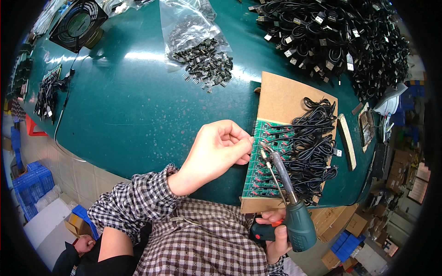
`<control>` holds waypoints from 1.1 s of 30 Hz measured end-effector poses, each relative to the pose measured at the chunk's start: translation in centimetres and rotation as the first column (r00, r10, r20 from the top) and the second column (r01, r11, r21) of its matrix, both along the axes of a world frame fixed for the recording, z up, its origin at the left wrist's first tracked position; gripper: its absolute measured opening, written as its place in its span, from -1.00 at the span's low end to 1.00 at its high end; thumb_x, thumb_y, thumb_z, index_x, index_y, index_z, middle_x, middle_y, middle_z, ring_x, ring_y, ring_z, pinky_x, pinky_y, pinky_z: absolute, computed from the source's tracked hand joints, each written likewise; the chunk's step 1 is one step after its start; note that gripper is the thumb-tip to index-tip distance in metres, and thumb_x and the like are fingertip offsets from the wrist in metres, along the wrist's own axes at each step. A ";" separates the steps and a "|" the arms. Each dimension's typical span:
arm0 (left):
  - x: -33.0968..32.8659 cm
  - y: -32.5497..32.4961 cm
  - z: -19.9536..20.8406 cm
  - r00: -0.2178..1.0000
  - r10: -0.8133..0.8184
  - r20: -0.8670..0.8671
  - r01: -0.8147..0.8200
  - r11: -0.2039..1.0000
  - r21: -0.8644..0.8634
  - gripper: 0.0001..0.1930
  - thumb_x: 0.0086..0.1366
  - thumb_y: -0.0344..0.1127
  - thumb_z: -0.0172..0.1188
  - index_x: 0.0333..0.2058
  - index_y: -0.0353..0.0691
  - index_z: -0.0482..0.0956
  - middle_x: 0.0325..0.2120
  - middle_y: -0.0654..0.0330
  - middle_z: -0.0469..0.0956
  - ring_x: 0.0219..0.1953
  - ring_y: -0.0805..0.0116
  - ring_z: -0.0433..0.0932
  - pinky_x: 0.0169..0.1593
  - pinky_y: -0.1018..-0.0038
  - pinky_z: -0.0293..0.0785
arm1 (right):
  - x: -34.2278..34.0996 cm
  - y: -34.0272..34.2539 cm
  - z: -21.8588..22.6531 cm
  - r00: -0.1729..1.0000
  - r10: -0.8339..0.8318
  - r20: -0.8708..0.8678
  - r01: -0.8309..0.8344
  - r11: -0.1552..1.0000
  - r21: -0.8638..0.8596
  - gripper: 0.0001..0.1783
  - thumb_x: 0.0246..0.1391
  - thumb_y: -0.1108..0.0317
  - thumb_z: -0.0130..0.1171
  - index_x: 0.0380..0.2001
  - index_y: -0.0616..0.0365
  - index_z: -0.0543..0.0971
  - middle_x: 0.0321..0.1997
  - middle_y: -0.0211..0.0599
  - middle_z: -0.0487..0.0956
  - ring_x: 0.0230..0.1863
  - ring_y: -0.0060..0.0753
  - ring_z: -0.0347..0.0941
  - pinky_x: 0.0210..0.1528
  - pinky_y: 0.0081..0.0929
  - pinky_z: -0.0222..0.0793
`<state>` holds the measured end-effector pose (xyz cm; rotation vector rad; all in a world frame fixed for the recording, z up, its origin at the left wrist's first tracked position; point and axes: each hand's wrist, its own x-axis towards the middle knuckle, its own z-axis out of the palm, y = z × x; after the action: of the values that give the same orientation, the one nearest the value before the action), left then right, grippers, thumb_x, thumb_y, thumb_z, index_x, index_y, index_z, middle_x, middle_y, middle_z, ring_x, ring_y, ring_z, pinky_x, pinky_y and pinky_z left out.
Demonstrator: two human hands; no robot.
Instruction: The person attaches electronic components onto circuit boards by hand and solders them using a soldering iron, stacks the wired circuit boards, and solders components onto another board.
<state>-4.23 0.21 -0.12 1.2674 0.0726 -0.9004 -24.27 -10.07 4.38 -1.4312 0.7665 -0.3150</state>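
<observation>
A panel of green circuit boards with red and black wires lies on a cardboard sheet. Black cables run from the boards and lie bundled along their right side. My left hand is at the panel's left edge, thumb and fingertips pinched together; whatever they hold is too small or hidden to name. In my right hand is a dark green soldering gun, gripped by its handle below the cardboard. Its metal barrel reaches up over the boards, with the tip close to my left fingertips.
Small black connectors spill from a clear plastic bag on the green table. A large heap of USB cables fills the far right. A fan stands far left. Another person's hand shows at lower left.
</observation>
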 end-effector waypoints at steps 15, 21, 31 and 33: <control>-0.1 0.1 0.0 1.000 0.004 0.000 -0.004 1.000 -0.011 -0.84 0.17 -0.39 0.12 -0.38 -0.42 0.44 -0.51 0.12 0.53 -0.49 0.47 0.55 -0.36 0.59 0.54 | -0.1 -0.2 -0.3 1.000 0.025 -0.007 -0.025 0.998 0.049 -0.63 0.05 0.25 0.00 -0.24 0.38 0.28 -0.36 -0.16 0.33 -0.30 -0.29 0.39 -0.31 -0.32 0.55; 0.0 0.0 0.0 1.000 0.005 -0.005 -0.006 1.000 -0.012 -0.83 0.16 -0.40 0.13 -0.38 -0.42 0.44 -0.52 0.12 0.53 -0.49 0.46 0.55 -0.37 0.59 0.55 | -0.1 -0.1 0.0 1.000 0.002 0.008 -0.002 0.998 0.065 -0.64 0.06 0.25 0.00 -0.26 0.37 0.29 -0.36 -0.17 0.33 -0.29 -0.29 0.39 -0.30 -0.32 0.54; -0.1 0.1 -0.2 1.000 0.009 -0.011 -0.009 1.000 -0.015 -0.85 0.16 -0.42 0.12 -0.38 -0.43 0.44 -0.51 0.12 0.52 -0.48 0.46 0.55 -0.36 0.58 0.55 | 0.4 0.2 0.3 0.999 -0.025 -0.037 0.027 0.998 0.059 -0.61 0.03 0.21 0.04 -0.27 0.38 0.30 -0.38 -0.15 0.34 -0.30 -0.31 0.38 -0.32 -0.33 0.54; 0.0 0.1 0.0 1.000 0.009 -0.010 -0.009 1.000 -0.013 -0.85 0.16 -0.43 0.12 -0.37 -0.43 0.44 -0.50 0.12 0.52 -0.48 0.46 0.55 -0.36 0.58 0.55 | 0.4 0.2 0.5 0.999 -0.024 -0.036 0.026 0.998 0.057 -0.61 0.03 0.21 0.04 -0.28 0.38 0.30 -0.38 -0.16 0.34 -0.31 -0.31 0.38 -0.32 -0.33 0.54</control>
<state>-4.28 0.28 -0.15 1.2497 0.0804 -0.8986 -23.85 -9.90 4.84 -1.3773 0.8170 -0.2856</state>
